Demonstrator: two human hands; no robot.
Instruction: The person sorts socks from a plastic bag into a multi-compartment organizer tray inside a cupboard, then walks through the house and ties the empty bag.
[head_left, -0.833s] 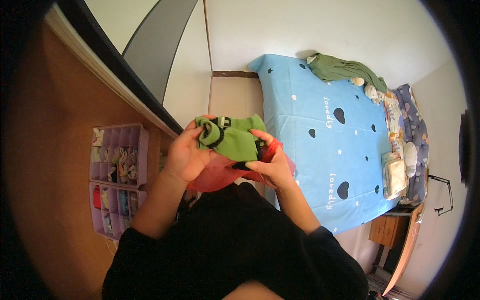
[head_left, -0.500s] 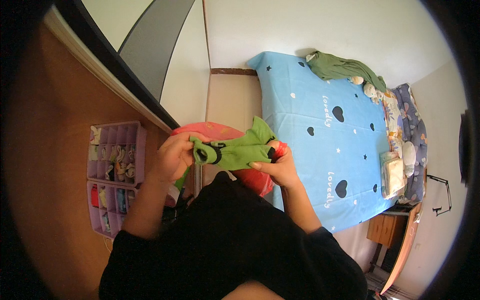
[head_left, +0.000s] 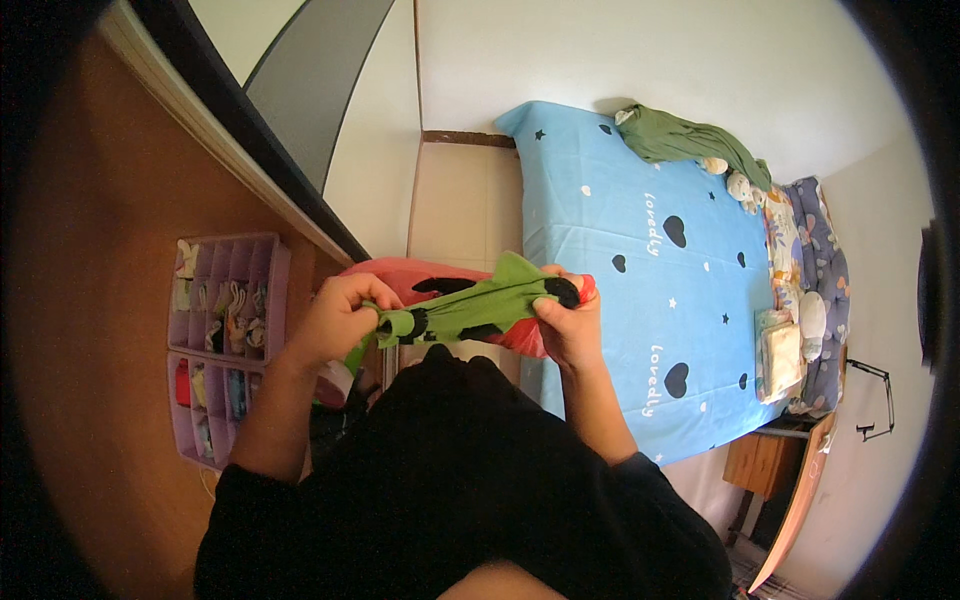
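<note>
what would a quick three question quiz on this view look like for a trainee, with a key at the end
1. True or false: the left hand and the right hand both grip the green-and-black cloth.

2. Multiple choice: on which side of the person does the blue, heart-patterned fabric bed cover lie?
A) left
B) right
C) both sides

3. Count: how many rectangular purple plastic compartment boxes show on the person's left?

Key:
1. True
2. B
3. Two
</note>
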